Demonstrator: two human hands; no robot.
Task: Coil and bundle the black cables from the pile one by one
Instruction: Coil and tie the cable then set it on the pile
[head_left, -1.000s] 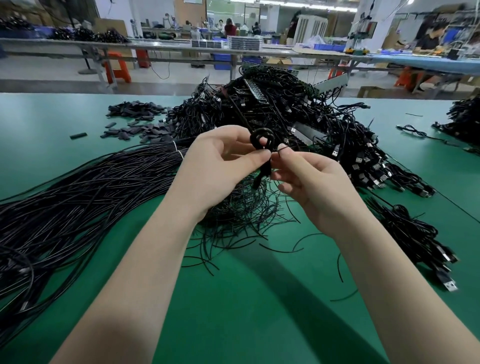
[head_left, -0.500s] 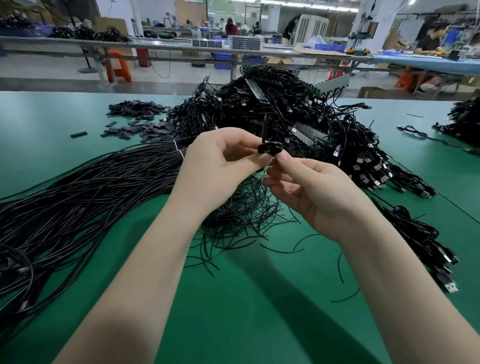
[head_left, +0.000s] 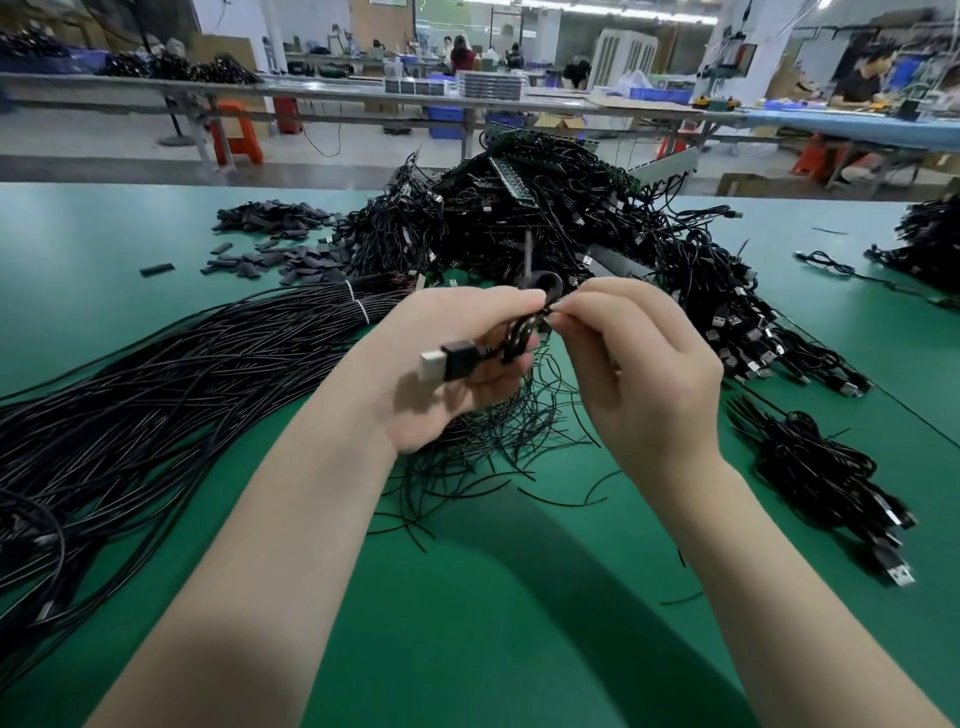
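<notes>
Much of the small coiled black cable (head_left: 524, 332) is buried between the two hands, so I cannot count its loops; only a dark ring above the fingers and a few turns by the left palm show. The left hand (head_left: 457, 364) curls its fingers round the coil, held up over the green table (head_left: 519, 623), and the cable's black USB plug with a silver tip (head_left: 449, 362) sticks out to the left across the palm, a little blurred. The right hand (head_left: 639, 364) has its fingers bent and its thumb and forefinger pinched together on something thin at the coil's right edge; whether that is a tie or the cable's own end is too small to tell. Behind the hands rises the big tangled pile of black cables (head_left: 561, 234); a long sheaf of straight black wires (head_left: 156, 405) runs off the left edge, and a heap of finished black bundles (head_left: 826, 478) lies to the right. Half a second ago the plug was not visible and the coil lay flat as a dark oval at the fingertips; now the coil has turned and dropped lower into the left palm, with the plug swung out into view.
</notes>
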